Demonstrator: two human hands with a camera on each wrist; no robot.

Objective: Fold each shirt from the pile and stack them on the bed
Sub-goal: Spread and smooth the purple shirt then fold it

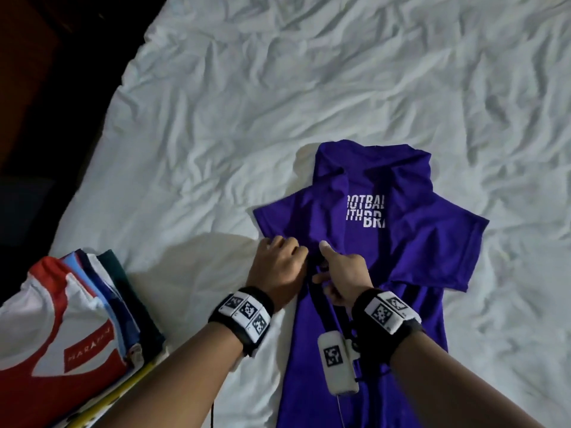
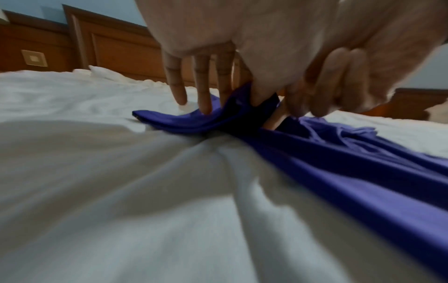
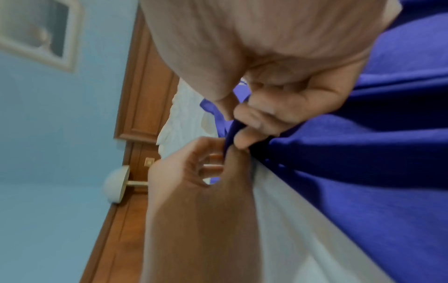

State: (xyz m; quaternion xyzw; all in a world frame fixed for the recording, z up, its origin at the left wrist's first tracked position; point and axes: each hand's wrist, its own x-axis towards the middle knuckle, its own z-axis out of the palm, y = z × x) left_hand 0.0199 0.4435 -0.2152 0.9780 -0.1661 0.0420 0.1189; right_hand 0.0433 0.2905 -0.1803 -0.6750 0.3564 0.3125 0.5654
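Note:
A purple shirt point(image 1: 411, 242) with white lettering lies partly folded on the white bed sheet point(image 1: 278, 103), its sleeves spread to both sides. My left hand point(image 1: 282, 264) pinches the shirt's left edge point(image 2: 194, 122) between thumb and fingers, with the other fingertips touching the sheet. Close beside it, my right hand point(image 1: 341, 278) grips the same fold of purple cloth point(image 3: 232, 134) with curled fingers and thumb. Both hands meet at the shirt's left side, near its middle. At the lower left lies a stack of folded shirts point(image 1: 74, 322), a red and white one on top.
The bed's left edge runs past the stack into a dark floor point(image 1: 37, 103). A wooden headboard point(image 2: 116, 47) and a blue wall point(image 3: 60, 124) stand behind the bed. A small white tagged device point(image 1: 336, 362) hangs over the shirt's lower part. Rumpled sheet spreads above and right of the shirt.

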